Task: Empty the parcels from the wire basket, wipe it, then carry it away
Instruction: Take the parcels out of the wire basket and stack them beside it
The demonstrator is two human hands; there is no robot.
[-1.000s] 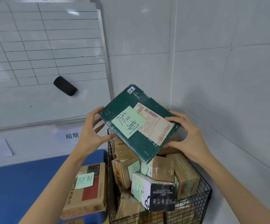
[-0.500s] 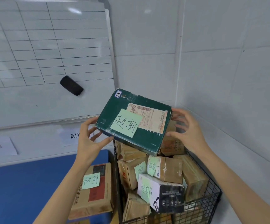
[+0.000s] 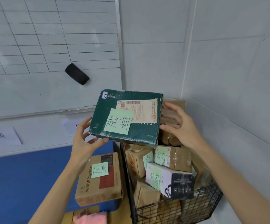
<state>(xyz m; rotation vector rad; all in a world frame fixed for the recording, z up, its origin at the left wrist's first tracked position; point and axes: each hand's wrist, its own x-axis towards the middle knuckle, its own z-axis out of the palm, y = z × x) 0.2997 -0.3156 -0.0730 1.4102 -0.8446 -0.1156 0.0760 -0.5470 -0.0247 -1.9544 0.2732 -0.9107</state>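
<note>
Head view: both hands hold a green box above the full wire basket.

The left hand (image 3: pixel 85 139) grips the green box (image 3: pixel 127 117) at its lower left corner, thumb underneath; the right hand (image 3: pixel 182 126) presses spread fingers against the right end. The box hangs level over the wire basket (image 3: pixel 200 206), which is piled with parcels (image 3: pixel 169 180) and stands off the blue desk's (image 3: pixel 17 175) right edge. A brown box (image 3: pixel 98 180) lies at that edge, a pink cloth (image 3: pixel 90 218) near it.
</note>
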